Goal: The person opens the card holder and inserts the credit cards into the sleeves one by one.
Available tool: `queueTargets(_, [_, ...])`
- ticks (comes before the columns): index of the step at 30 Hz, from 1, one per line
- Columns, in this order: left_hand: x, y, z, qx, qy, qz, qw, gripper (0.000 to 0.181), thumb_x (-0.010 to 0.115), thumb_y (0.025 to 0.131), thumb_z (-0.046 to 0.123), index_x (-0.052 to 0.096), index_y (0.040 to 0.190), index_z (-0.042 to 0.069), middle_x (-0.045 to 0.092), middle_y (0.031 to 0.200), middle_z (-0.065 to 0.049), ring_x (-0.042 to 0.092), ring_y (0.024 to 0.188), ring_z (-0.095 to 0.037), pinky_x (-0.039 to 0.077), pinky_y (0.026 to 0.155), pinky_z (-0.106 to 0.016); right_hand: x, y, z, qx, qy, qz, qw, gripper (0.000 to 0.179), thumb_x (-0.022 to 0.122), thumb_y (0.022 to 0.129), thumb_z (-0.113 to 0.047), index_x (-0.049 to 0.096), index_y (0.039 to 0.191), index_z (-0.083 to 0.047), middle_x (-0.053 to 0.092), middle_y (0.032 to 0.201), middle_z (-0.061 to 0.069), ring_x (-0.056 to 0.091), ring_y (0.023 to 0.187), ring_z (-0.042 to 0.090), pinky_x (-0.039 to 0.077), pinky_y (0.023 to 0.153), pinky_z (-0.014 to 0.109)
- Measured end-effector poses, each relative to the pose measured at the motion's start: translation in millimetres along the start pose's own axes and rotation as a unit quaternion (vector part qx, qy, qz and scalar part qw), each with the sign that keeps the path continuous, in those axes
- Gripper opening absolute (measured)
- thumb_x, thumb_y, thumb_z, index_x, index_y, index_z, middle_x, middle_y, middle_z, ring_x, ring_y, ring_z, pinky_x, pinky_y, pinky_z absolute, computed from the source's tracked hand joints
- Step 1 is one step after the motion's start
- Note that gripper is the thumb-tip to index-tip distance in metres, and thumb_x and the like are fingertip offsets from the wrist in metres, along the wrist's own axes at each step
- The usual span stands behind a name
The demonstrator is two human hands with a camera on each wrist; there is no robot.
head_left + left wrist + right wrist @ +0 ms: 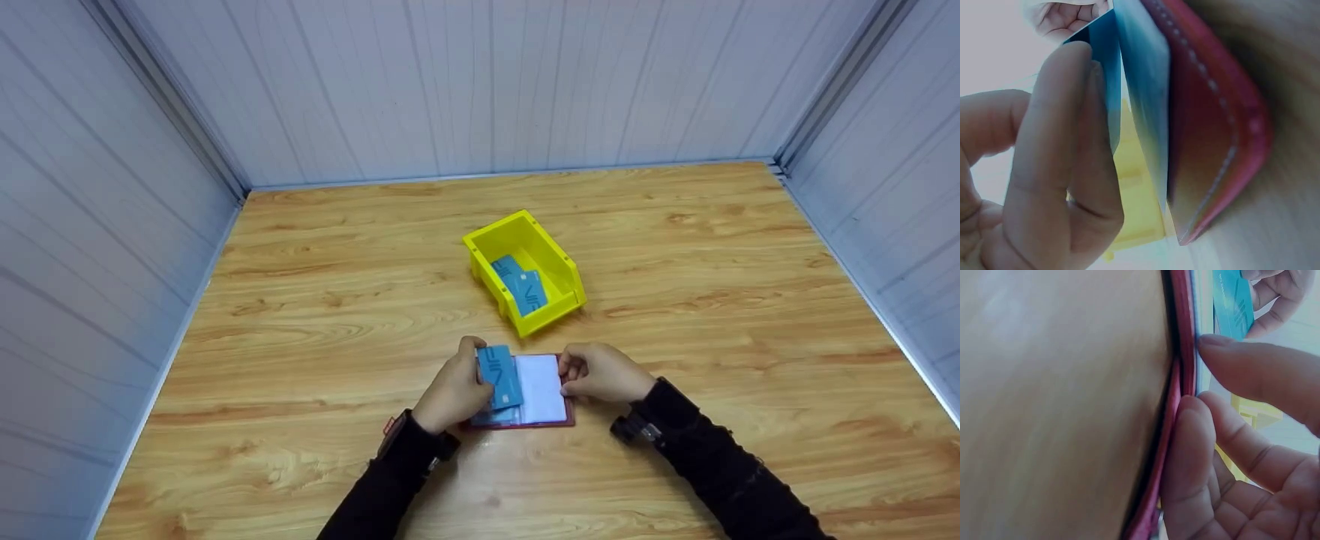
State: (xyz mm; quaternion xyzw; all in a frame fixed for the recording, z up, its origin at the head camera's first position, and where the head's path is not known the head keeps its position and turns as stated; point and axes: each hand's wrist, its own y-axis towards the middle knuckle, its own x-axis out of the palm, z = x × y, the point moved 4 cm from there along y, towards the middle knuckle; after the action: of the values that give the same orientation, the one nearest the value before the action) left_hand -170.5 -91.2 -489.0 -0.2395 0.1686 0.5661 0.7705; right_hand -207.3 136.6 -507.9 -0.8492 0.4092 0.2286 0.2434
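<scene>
Pale, grey-white panel walls [487, 90] with thin darker streaks on three sides. Light-brown wood-grain table [337, 300] between them. Long black sleeves [739, 480] in from the bottom edge, black wrist cameras [634, 429] at both cuffs.

Mid-table: open-topped yellow plastic bin [553, 315], set at an angle. Just nearer, on the table: red booklet-style card holder [1207, 124] with pale stitching along the cover, lying open.

Right hand [604, 373] at the right edge of the holder: thumb against the inner face, fingers curled, pinching the edge. Left hand [454, 386] over the left half: pinching a blue rectangular card with dark lettering [499, 375] between thumb and fingers, fingers pressed together in the left wrist view. Card tilted above the holder.

Right half of the holder: white rectangular page [541, 390]. Left half: pale-blue layer [495, 416] under the pinched card; can't tell if card or pocket.

In the bin, toward its left wall: two more blue cards [531, 292], overlapping, same dark lettering.
</scene>
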Motion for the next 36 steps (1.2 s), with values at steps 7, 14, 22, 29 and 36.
queueTargets(7, [0.8,-1.5,4.3,0.009,0.016,0.005,0.9998,0.061,0.054,0.080,-0.006,0.035,0.138,0.000,0.044,0.067,0.002,0.044,0.055,-0.013,0.034,0.049,-0.025,0.4,-0.1,0.4,0.007,-0.002,-0.001,1.0000,0.019,0.076,0.079,-0.008,0.063,0.091,-0.005,0.060,0.077,0.001,0.055,0.066,0.013,0.048,0.055,0.022])
queueTargets(14, [3.7,-0.8,4.4,0.011,0.024,-0.002,0.9996,0.061,0.054,0.080,-0.006,0.035,0.137,0.001,0.043,0.068,0.002,0.043,0.056,-0.013,0.033,0.050,-0.025,0.3,0.0,0.6,0.013,-0.002,-0.001,0.9999,0.019,0.077,0.079,-0.008,0.063,0.091,-0.005,0.060,0.077,0.002,0.055,0.067,0.013,0.047,0.056,0.023])
queueTargets(22, [5.9,1.3,-0.8,-0.003,-0.025,-0.018,0.9995,0.058,0.054,0.080,-0.006,0.035,0.134,0.001,0.048,0.068,0.000,0.052,0.053,-0.013,0.039,0.049,-0.025,0.4,0.9,2.0,0.012,0.002,-0.001,0.9999,0.020,0.077,0.079,-0.008,0.062,0.091,-0.005,0.060,0.076,0.001,0.055,0.065,0.013,0.047,0.055,0.023])
queueTargets(29, [9.3,2.8,-3.1,-0.034,-0.037,-0.040,0.9979,0.060,0.056,0.080,-0.005,0.036,0.137,0.000,0.050,0.075,-0.004,0.056,0.059,-0.016,0.048,0.053,-0.026,0.3,0.9,2.1,0.009,0.000,-0.002,1.0000,0.020,0.078,0.078,-0.009,0.062,0.090,-0.006,0.059,0.076,0.001,0.054,0.065,0.013,0.046,0.054,0.023])
queueTargets(36, [10.9,2.4,-1.4,-0.015,0.030,-0.045,0.9984,0.060,0.058,0.079,-0.003,0.042,0.137,-0.003,0.051,0.084,-0.004,0.050,0.074,-0.018,0.041,0.063,-0.025,0.7,1.5,2.1,0.010,-0.001,-0.004,0.9999,0.019,0.077,0.078,-0.008,0.062,0.090,-0.005,0.059,0.075,0.001,0.054,0.064,0.013,0.046,0.054,0.023])
